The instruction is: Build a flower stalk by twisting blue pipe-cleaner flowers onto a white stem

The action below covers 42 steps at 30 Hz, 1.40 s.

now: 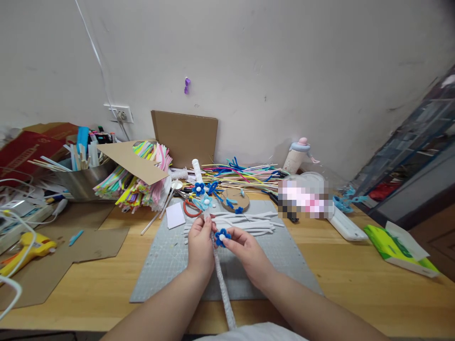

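Head view: the left hand (pixel 200 246) is closed around a white stem (pixel 222 279) that runs from 6 o'clock up over the mat (pixel 167 270). The right hand (pixel 249 253) pinches a blue flower (pixel 222 236) against the stem. At 12 o'clock from the hands lie white strips (pixel 249 222). A glue gun (pixel 33 246) sits at 9 o'clock.
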### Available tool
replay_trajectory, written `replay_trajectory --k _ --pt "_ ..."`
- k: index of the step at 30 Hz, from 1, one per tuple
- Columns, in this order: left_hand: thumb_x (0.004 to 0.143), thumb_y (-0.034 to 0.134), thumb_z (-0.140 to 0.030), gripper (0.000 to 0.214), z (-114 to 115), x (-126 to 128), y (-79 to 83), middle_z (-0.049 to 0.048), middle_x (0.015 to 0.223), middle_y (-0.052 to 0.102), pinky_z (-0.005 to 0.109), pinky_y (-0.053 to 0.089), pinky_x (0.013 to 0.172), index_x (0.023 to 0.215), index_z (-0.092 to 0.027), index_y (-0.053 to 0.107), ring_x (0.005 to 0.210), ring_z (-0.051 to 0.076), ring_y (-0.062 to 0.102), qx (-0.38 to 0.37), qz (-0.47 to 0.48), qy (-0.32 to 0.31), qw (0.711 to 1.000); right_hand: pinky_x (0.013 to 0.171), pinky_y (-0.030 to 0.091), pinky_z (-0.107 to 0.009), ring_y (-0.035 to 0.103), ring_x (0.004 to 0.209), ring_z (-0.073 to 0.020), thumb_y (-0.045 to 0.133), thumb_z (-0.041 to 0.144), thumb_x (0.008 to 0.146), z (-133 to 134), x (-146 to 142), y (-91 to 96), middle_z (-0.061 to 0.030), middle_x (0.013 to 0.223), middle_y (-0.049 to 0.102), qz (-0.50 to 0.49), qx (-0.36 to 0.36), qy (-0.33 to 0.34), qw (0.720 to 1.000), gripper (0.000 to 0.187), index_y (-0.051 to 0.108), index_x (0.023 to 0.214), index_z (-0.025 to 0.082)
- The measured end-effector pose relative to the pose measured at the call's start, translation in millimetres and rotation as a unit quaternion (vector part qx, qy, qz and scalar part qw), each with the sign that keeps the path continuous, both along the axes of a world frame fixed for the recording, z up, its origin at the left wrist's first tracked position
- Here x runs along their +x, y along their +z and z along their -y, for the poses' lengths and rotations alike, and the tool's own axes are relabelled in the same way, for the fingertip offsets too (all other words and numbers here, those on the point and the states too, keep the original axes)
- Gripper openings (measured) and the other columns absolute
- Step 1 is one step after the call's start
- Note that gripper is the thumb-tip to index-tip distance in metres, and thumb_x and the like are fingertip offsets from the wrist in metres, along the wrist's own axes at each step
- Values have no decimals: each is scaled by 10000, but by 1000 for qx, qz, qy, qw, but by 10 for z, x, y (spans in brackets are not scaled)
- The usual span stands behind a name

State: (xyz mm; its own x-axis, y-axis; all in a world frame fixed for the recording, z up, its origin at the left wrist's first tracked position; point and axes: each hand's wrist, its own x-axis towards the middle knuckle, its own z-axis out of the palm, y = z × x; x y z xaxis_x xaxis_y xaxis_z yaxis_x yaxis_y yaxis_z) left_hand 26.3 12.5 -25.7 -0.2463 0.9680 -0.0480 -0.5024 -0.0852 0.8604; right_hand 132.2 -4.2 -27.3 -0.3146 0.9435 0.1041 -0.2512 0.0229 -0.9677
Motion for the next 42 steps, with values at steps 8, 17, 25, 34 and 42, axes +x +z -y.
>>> replay_trajectory --k 8,17,25,34,42 --pt "761 542 -390 235 22 57 -35 -67 550 431 156 334 427 827 -165 517 447 49 397 6 -37 -33 999 663 352 -245 465 703 -126 565 197 763 49 26 -38 11 772 554 211 194 -96 953 84 559 845 185" --pt "782 510 -400 213 55 49 -40 -58 587 448 181 360 494 829 -193 498 506 74 421 28 -155 26 987 694 362 -244 467 749 -137 523 239 795 84 30 -11 4 786 524 238 211 -105 942 77 511 841 178" --pt "798 498 -357 170 51 58 -28 -66 556 409 163 344 474 818 -188 487 497 67 389 25 -142 32 989 793 367 -283 515 844 -171 577 283 775 40 26 -93 -16 849 590 223 190 -147 945 107 575 834 194" --pt "794 493 -393 185 37 47 35 -103 484 309 136 212 303 811 -217 436 327 34 238 13 -36 -5 999 807 397 -289 559 790 -143 634 303 750 -46 120 25 -15 816 630 -36 -6 -56 998 153 625 841 180" --pt "772 525 -398 200 17 29 45 -107 486 301 122 204 296 799 -223 433 317 24 234 9 -13 -8 1000 800 443 -307 605 699 -116 643 288 756 -192 406 162 -26 745 644 -226 -297 52 926 173 621 785 119"
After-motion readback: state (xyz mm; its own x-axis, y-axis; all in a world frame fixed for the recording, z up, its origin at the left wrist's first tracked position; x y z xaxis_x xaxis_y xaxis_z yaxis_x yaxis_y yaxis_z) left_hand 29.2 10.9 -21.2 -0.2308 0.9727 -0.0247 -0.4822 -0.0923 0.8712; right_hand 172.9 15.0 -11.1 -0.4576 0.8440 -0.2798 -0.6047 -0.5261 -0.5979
